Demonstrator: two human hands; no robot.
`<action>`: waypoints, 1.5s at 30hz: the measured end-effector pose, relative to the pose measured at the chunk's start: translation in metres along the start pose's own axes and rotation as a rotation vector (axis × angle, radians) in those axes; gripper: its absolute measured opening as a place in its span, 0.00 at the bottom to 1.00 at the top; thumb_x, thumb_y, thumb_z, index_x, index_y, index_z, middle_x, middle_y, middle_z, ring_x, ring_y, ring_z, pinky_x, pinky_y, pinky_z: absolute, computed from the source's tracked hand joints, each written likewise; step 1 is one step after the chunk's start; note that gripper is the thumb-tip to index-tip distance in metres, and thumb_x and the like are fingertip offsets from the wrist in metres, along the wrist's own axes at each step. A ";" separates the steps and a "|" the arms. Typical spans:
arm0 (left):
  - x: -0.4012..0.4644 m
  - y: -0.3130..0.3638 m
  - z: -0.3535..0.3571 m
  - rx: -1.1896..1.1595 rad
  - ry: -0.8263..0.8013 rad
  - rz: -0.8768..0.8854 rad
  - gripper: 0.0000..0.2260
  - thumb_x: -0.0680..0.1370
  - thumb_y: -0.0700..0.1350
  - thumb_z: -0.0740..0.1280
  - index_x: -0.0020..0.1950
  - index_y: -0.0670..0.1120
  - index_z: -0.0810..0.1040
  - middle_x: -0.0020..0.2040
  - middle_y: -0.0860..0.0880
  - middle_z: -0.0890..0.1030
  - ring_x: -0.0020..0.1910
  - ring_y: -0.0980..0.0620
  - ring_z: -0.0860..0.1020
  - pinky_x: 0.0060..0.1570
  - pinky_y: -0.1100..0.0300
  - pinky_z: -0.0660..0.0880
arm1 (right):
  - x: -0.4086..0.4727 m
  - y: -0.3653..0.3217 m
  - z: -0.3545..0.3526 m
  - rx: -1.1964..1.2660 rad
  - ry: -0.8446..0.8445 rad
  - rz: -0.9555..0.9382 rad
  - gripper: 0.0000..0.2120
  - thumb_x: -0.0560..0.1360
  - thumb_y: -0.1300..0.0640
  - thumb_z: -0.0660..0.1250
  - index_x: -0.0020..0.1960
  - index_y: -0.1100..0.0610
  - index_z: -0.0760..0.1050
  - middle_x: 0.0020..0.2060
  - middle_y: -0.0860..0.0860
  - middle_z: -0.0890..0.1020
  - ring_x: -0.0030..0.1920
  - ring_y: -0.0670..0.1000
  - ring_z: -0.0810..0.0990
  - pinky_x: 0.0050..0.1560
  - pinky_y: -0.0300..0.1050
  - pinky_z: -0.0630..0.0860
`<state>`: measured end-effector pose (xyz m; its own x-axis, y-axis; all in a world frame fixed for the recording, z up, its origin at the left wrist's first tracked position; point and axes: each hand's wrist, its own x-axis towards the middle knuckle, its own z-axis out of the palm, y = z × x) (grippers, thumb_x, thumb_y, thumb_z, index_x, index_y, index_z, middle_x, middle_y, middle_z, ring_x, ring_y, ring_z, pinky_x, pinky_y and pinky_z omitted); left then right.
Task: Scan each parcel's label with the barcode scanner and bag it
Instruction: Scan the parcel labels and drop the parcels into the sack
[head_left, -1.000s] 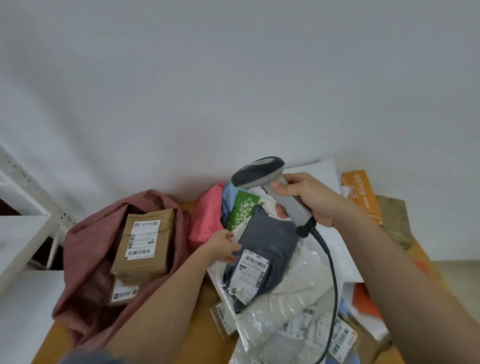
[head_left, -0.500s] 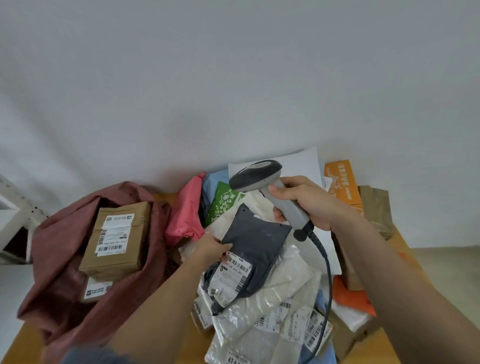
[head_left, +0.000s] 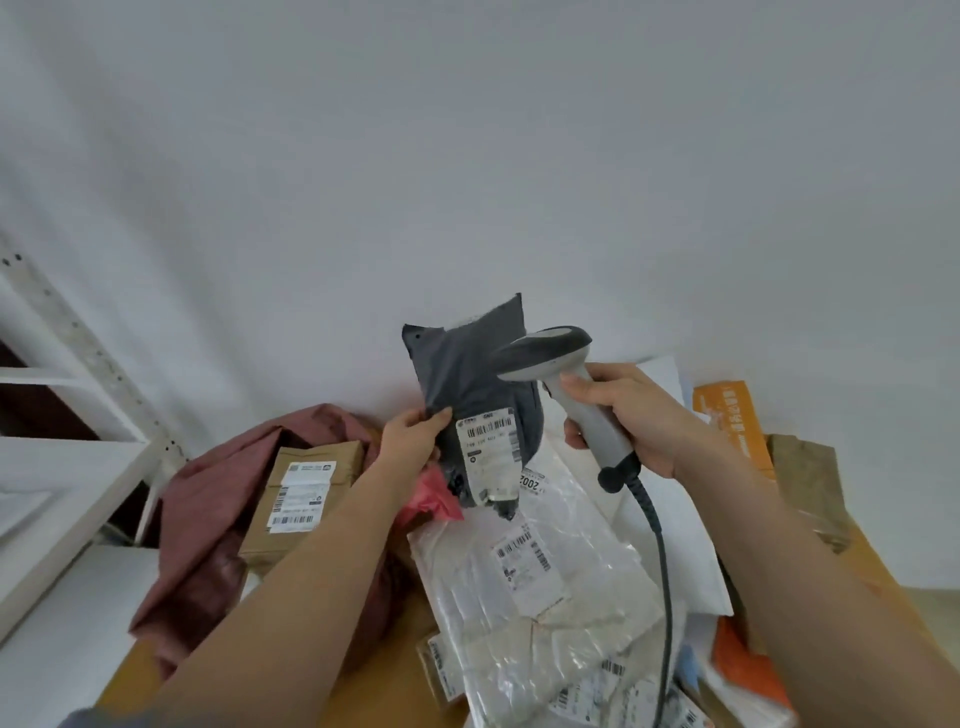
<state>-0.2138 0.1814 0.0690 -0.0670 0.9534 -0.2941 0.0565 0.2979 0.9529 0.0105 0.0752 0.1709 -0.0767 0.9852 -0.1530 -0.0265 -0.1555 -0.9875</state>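
Left hand (head_left: 413, 441) pinches the grey parcel (head_left: 470, 379) by its left edge and holds it upright above the pile, label (head_left: 491, 447) facing the camera. Right hand (head_left: 623, 415) is wrapped round the scanner (head_left: 566, 384) handle; whether a finger is on the trigger I cannot tell. The scanner head sits just in front of the parcel's upper right, above the label — nose looks aimed past the barcode, not at it.

To do the scan well, as I judge it:
- tip the scanner nose down onto the top barcode strip, or raise the parcel a little so the strip meets the beam
- pull the soft mailer taut — the label looks creased at its lower end
- keep the thumb off the barcode
- angle the label slightly to avoid glare

Then it goes into the red bag (head_left: 208, 493) on the left, where 1 box (head_left: 306, 493) already lies.
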 end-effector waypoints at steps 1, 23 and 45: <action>0.001 0.008 -0.009 -0.029 0.028 0.016 0.09 0.79 0.44 0.68 0.54 0.40 0.77 0.36 0.44 0.77 0.22 0.54 0.67 0.20 0.64 0.63 | 0.000 -0.005 0.004 -0.006 -0.004 -0.011 0.07 0.80 0.57 0.64 0.49 0.61 0.77 0.31 0.55 0.77 0.32 0.54 0.76 0.38 0.46 0.77; 0.001 0.070 -0.139 -0.161 0.368 0.137 0.09 0.83 0.48 0.58 0.55 0.43 0.71 0.44 0.44 0.79 0.20 0.53 0.72 0.22 0.63 0.65 | 0.001 -0.066 0.075 -0.136 -0.243 -0.157 0.13 0.79 0.58 0.64 0.55 0.69 0.75 0.48 0.58 0.79 0.30 0.52 0.75 0.33 0.44 0.76; 0.009 0.051 -0.160 -0.168 0.403 0.099 0.11 0.83 0.48 0.58 0.61 0.44 0.72 0.51 0.44 0.80 0.28 0.50 0.74 0.20 0.65 0.67 | -0.009 -0.072 0.079 -0.066 -0.226 -0.135 0.14 0.80 0.59 0.63 0.57 0.70 0.73 0.47 0.58 0.78 0.31 0.53 0.73 0.32 0.44 0.76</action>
<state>-0.3706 0.1976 0.1270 -0.4537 0.8727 -0.1806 -0.0780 0.1630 0.9835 -0.0656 0.0715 0.2460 -0.2978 0.9545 -0.0144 0.0127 -0.0111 -0.9999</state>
